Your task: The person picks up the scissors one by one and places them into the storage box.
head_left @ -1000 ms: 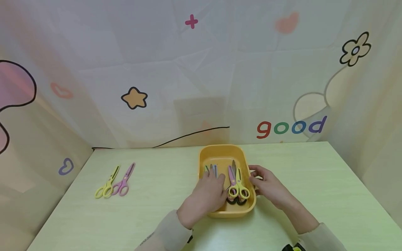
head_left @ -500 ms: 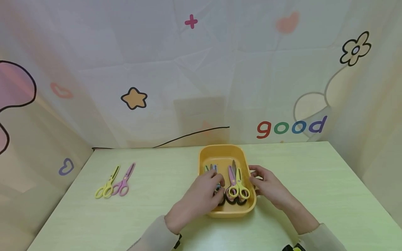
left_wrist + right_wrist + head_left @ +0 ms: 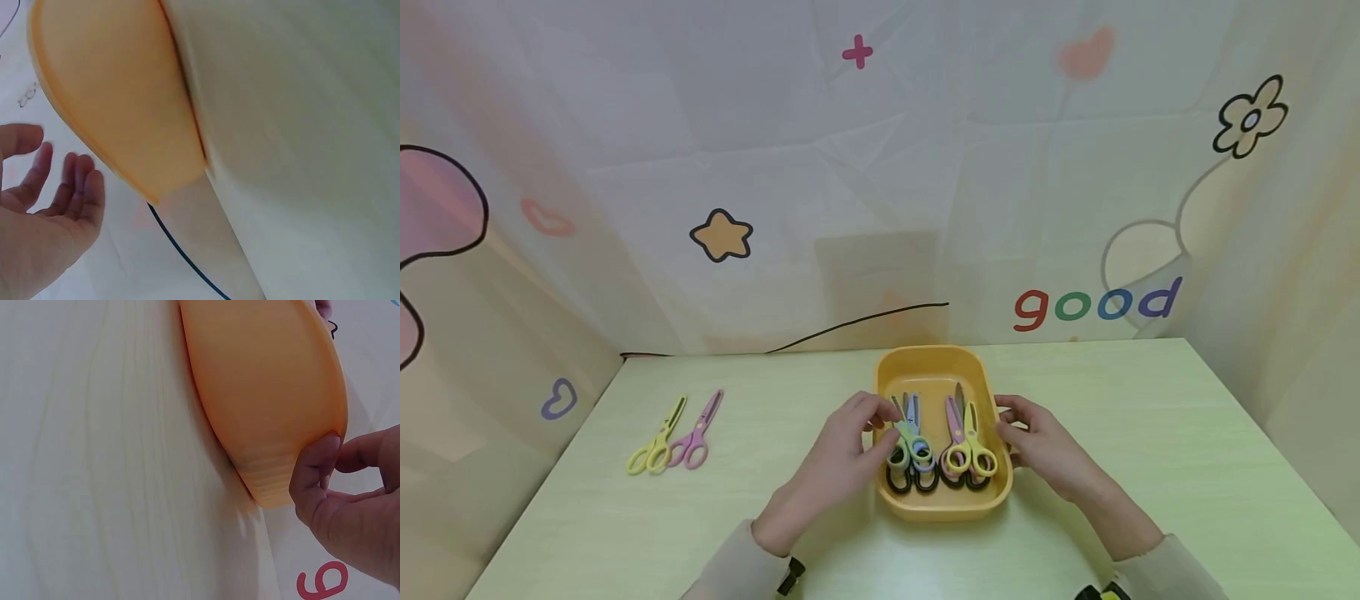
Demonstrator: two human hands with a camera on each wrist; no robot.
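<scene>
An orange tray [image 3: 928, 358] stands on the table with two groups of scissors lying in it. At its left are scissors with green and blue handles [image 3: 913, 446] over black-handled scissors [image 3: 898, 483]. Yellow-handled scissors [image 3: 972, 450] and pink scissors [image 3: 953, 421] overlap at the right, above more black handles. My left hand [image 3: 842, 446] hovers over the tray's left rim, fingers loosely bent, its palm bare in the left wrist view. My right hand [image 3: 1041, 442] holds the right rim; in the right wrist view its fingertips [image 3: 322, 450] are against the outer wall.
On the table's left lie yellow scissors [image 3: 658, 442] and pink scissors [image 3: 696, 433], side by side with handles overlapping. A printed curtain [image 3: 760, 125] hangs along the table's back edge and both sides.
My left hand has drawn back leftward out of the tray to its left rim, uncovering the green, blue and black handles. My right hand and the tray have stayed in place.
</scene>
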